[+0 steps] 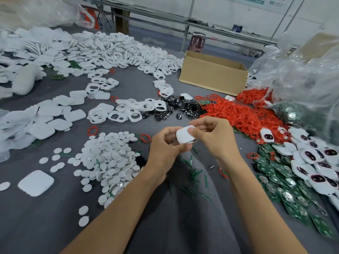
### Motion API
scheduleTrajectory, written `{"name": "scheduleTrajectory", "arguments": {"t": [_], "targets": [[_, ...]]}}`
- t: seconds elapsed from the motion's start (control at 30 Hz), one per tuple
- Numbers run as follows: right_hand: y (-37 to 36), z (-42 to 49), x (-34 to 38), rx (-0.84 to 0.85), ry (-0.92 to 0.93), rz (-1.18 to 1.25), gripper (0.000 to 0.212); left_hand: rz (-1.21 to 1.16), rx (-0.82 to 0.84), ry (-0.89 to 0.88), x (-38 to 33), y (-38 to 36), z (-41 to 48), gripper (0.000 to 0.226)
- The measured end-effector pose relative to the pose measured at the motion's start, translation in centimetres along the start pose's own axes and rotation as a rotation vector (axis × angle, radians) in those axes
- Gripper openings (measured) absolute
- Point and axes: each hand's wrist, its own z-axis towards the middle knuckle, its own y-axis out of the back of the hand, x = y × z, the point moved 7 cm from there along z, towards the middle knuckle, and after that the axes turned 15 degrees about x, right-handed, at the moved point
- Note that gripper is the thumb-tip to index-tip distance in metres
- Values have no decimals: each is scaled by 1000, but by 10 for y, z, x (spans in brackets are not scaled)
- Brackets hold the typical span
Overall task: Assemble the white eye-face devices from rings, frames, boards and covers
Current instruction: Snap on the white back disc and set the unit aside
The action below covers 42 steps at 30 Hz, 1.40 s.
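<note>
A white device (185,137) is pinched between the left hand (166,149) and right hand (213,133), both clamped on its edges. It is judged light, rigid and slippery, best held by the rim, fingertips kept off the face.

A grey table (45,231) carries heaps of white frames (117,50), discs (111,158), red rings (244,114), green boards (278,182) and a cardboard box (211,77).

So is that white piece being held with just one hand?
No, the left hand grips the white piece from below and the right hand pinches its top edge.
</note>
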Motion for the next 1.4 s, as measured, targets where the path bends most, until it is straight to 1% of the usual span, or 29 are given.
{"name": "scheduleTrajectory", "arguments": {"t": [0.17, 0.23, 0.3, 0.37, 0.53, 0.6, 0.67, 0.7, 0.77, 0.83, 0.93, 1.13, 1.27, 1.4], "targets": [[0, 0, -3, -8, -5, -56, 10, 2, 9, 1, 0, 0, 0, 44], [0, 0, -3, -19, -2, -88, 9, -50, 15, -10, 0, 0, 0, 36], [0, 0, -3, -24, 9, -115, 9, -130, 11, -19, 0, -1, 0, 23], [-1, 0, -1, -25, 25, -149, 10, -165, -3, -16, 1, 1, 1, 16], [0, -2, 1, -65, 46, -227, 15, -174, -3, 4, 3, 1, 2, 19], [-1, 0, -4, -17, 4, -119, 19, -160, 6, 6, 2, 0, 2, 20], [-6, 2, -15, 91, -85, 90, 28, -131, 17, 5, 1, -1, 2, 19], [-8, 2, -20, 155, -133, 185, 29, -113, 25, 6, 0, -2, 1, 19], [-10, 0, -25, 257, -190, 288, 21, -67, 48, 13, -1, -4, 1, 21], [-7, -1, -26, 285, -203, 331, 15, -24, 72, 11, -1, -7, 0, 22], [-4, -1, -26, 271, -193, 329, 14, 0, 75, -9, -3, -8, -2, 22], [-6, -2, -22, 256, -142, 297, 16, 54, 29, -58, -6, -4, -3, 22], [-4, 0, -21, 213, -103, 270, 14, 12, 11, -67, -3, -3, -2, 18], [-5, 2, -15, 151, -14, 190, 15, -110, -41, -40, 2, 2, 0, 10]]}}
